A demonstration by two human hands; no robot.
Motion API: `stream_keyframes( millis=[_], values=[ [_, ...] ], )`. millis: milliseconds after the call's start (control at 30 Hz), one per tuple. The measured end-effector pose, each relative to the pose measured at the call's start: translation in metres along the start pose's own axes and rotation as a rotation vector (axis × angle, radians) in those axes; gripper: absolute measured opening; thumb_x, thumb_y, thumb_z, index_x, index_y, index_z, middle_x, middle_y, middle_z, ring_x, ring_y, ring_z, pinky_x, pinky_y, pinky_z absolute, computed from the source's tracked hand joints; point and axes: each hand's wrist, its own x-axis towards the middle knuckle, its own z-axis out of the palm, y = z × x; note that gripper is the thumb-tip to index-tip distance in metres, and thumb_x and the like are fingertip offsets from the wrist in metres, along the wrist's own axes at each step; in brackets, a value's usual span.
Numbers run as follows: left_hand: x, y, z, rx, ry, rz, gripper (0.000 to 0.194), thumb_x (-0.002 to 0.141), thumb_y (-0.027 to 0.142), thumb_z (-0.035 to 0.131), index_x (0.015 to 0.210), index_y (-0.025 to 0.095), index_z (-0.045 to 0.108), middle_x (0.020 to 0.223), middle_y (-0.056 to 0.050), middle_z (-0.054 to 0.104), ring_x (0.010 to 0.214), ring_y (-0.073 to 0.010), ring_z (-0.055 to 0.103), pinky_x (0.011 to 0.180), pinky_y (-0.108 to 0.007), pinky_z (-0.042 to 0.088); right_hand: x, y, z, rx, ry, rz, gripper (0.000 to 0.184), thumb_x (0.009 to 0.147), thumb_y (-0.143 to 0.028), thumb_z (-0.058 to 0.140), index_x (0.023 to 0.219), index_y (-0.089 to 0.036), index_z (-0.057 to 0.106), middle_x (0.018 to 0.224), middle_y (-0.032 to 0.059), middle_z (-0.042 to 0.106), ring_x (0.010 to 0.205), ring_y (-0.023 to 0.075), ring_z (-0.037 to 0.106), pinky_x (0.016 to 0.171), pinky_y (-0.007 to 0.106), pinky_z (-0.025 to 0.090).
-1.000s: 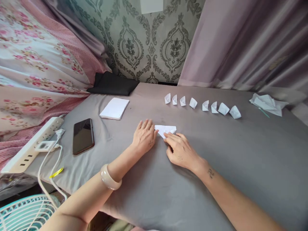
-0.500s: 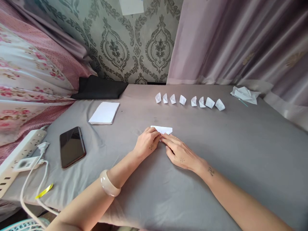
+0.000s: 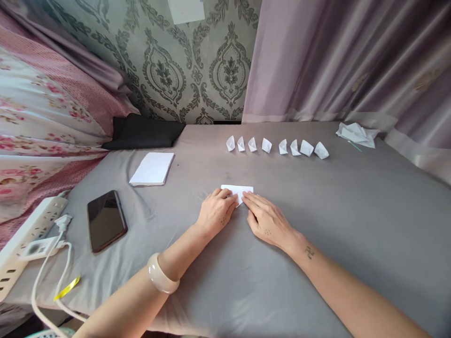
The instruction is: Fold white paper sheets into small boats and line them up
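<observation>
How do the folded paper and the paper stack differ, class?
The folded paper is smaller and tapers towards the person; the paper stack is larger and four-sided. The left hand and right hand touch the folded paper, but not the paper stack. Both papers are white.

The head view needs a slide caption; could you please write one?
Left hand and right hand on a folded white paper, with eight small paper shapes lined up beyond.

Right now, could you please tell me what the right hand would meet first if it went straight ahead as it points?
The right hand would first meet the folded white paper, on which its fingertips seem to rest, though exact contact is hard to judge from this one view.
</observation>
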Motion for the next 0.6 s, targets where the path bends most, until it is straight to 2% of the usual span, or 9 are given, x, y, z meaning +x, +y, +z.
stream_keyframes(
  millis=[167, 267, 333, 400, 467, 533, 600],
  values=[
    [0.001, 0.001, -0.008, 0.074, -0.06, 0.043, 0.032, 0.097, 0.032, 0.034, 0.113, 0.022, 0.061, 0.107, -0.006, 0.063, 0.095, -0.0208, 0.055, 0.079, -0.032, 0.045, 0.005, 0.001, -0.003, -0.091, 0.02, 0.063, 0.041, 0.088, -0.015, 0.041, 0.124, -0.007, 0.059, 0.134, 0.0154, 0.055, 0.125, 0.0256, 0.05, 0.105, 0.04, 0.042],
    [0.007, 0.0, -0.014, 0.105, -0.124, 0.09, 0.032, 0.097, 0.032, 0.035, 0.106, 0.02, 0.064, 0.1, -0.007, 0.063, 0.092, -0.0219, 0.056, 0.075, -0.033, 0.043, 0.018, 0.001, -0.007, -0.091, -0.006, 0.115, 0.031, 0.093, -0.021, 0.04, 0.104, -0.016, 0.069, 0.121, 0.0109, 0.063, 0.107, 0.0247, 0.059, 0.089, 0.039, 0.05],
    [0.015, -0.002, -0.016, 0.098, -0.161, 0.092, 0.033, 0.096, 0.033, 0.037, 0.094, 0.02, 0.067, 0.094, -0.007, 0.063, 0.088, -0.022, 0.057, 0.072, -0.032, 0.042, 0.029, 0.005, -0.008, -0.055, -0.035, 0.166, 0.028, 0.093, -0.027, 0.044, 0.084, -0.019, 0.07, 0.107, 0.0081, 0.066, 0.097, 0.023, 0.06, 0.079, 0.036, 0.051],
    [0.023, -0.006, -0.014, 0.038, -0.154, 0.065, 0.031, 0.094, 0.033, 0.041, 0.085, 0.02, 0.068, 0.09, -0.007, 0.062, 0.086, -0.0213, 0.056, 0.07, -0.031, 0.041, 0.039, 0.011, -0.005, -0.008, -0.045, 0.243, 0.018, 0.089, -0.028, 0.054, 0.08, -0.02, 0.067, 0.098, 0.0067, 0.065, 0.094, 0.0226, 0.058, 0.075, 0.034, 0.049],
    [0.029, -0.012, -0.009, -0.08, -0.106, 0.017, 0.025, 0.091, 0.032, 0.048, 0.083, 0.021, 0.068, 0.09, -0.006, 0.061, 0.088, -0.0206, 0.055, 0.072, -0.03, 0.041, 0.044, 0.018, -0.001, 0.062, -0.027, 0.302, 0.008, 0.084, -0.026, 0.061, 0.083, -0.021, 0.067, 0.095, 0.0053, 0.063, 0.094, 0.0215, 0.057, 0.079, 0.033, 0.048],
    [0.032, -0.02, -0.002, -0.19, -0.052, -0.081, 0.017, 0.087, 0.035, 0.056, 0.094, 0.024, 0.067, 0.098, -0.005, 0.061, 0.096, -0.0226, 0.053, 0.081, -0.034, 0.04, 0.045, 0.025, 0.005, 0.133, 0.006, 0.323, 0.017, 0.082, -0.027, 0.063, 0.098, -0.022, 0.066, 0.102, 0.0053, 0.061, 0.097, 0.0217, 0.055, 0.086, 0.035, 0.047],
    [0.033, -0.027, 0.004, -0.255, -0.005, -0.209, 0.038, 0.078, 0.043, 0.065, 0.112, 0.026, 0.061, 0.109, -0.006, 0.058, 0.105, -0.0267, 0.049, 0.088, -0.04, 0.038, 0.042, 0.03, 0.009, 0.165, 0.023, 0.308, 0.032, 0.083, -0.03, 0.061, 0.115, -0.023, 0.062, 0.11, 0.0064, 0.058, 0.102, 0.0232, 0.052, 0.091, 0.038, 0.045]
  ],
)
